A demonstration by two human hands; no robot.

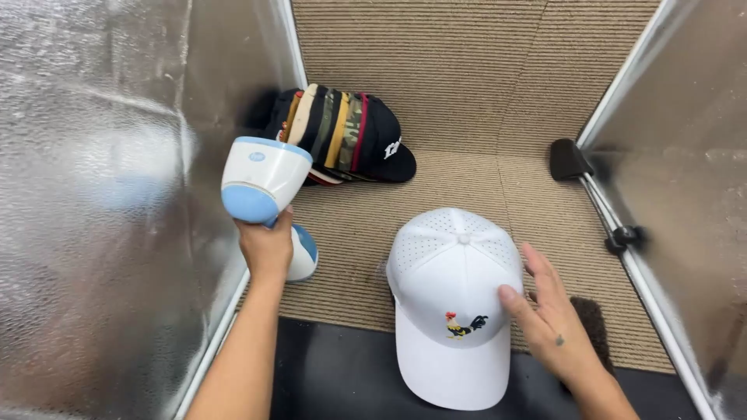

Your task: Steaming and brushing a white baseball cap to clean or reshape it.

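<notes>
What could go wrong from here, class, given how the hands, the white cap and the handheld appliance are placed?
1. The left hand holds the white-and-blue handheld appliance raised beside the shiny foil wall; it might knock it.
2. The right hand only rests on the white cap, which could slide on the carpet.

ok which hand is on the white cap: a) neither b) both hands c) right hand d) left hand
c: the right hand rests its fingers and thumb against the side of the white cap, while the left hand is off to the side, gripping a white and blue handheld appliance.
</notes>
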